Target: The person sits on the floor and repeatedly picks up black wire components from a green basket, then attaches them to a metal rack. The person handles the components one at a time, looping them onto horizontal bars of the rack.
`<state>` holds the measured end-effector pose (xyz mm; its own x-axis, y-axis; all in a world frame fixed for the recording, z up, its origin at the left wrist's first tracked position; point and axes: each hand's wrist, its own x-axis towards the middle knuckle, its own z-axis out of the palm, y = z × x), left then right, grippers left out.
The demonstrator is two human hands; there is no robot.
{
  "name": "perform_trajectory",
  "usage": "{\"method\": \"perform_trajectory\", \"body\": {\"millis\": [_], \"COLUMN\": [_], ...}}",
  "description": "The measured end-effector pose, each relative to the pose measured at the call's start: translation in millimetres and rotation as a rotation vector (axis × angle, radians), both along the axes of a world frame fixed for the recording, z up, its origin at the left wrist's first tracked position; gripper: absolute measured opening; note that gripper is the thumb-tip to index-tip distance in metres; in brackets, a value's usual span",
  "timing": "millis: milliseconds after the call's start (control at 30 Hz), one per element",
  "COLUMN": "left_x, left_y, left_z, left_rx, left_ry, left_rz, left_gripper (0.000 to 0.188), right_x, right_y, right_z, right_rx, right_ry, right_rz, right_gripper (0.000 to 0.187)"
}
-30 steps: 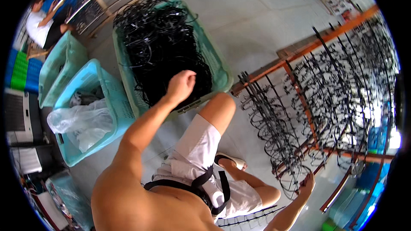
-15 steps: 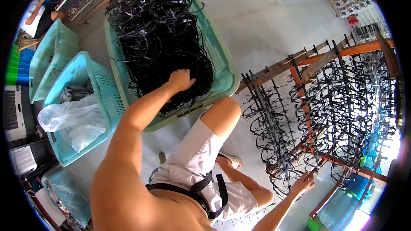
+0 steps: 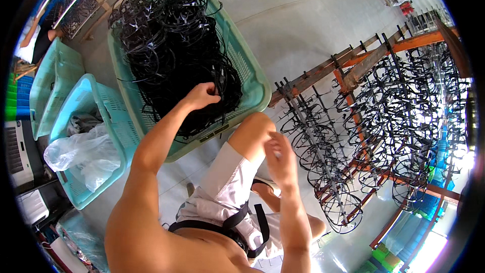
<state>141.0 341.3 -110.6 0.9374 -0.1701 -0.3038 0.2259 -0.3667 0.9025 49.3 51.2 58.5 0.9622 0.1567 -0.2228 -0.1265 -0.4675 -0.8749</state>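
Observation:
A large pale green basket (image 3: 252, 96) is heaped with thin, glossy black looped pieces (image 3: 174, 55). My left hand (image 3: 203, 97) reaches over its near side, thumb and fingers pinched on a thin black looped piece (image 3: 218, 78) from the heap. Just above my bent knee, my right hand (image 3: 280, 155) is in the air, its fingers smeared by motion. Whether it holds anything does not show. To the right, a rack of rods (image 3: 328, 146) carries many similar black loops.
A turquoise basket (image 3: 96, 192) with clear plastic bags (image 3: 91, 154) stands at the left, and another green basket (image 3: 45, 91) is behind it. Wooden beams (image 3: 364, 78) of the rack cross the right side. A person (image 3: 38, 40) is at the far left.
My right hand has come away from the rack's lower end, moving left and up to my knee. In the basket, my left fingers have closed at the heap's near right side.

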Motion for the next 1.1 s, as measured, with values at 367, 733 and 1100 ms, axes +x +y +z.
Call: {"method": "perform_trajectory", "body": {"millis": [367, 733, 1100], "left_x": [-81, -102, -158], "left_y": [-26, -135, -300], "left_z": [146, 186, 198], "left_rx": [-0.946, -1.771, -0.391], "left_ry": [-0.057, 0.215, -0.557], "left_rz": [0.288, -0.049, -0.605], "left_gripper": [0.025, 0.031, 0.027], "right_x": [25, -50, -256], "right_y": [106, -49, -259], "right_z": [-15, 27, 92], "right_rx": [0.802, 1.124, 0.566], "right_ry": [0.275, -0.080, -0.470], "right_rz": [0.036, -0.280, -1.205], "right_gripper": [0.029, 0.036, 0.019]}}
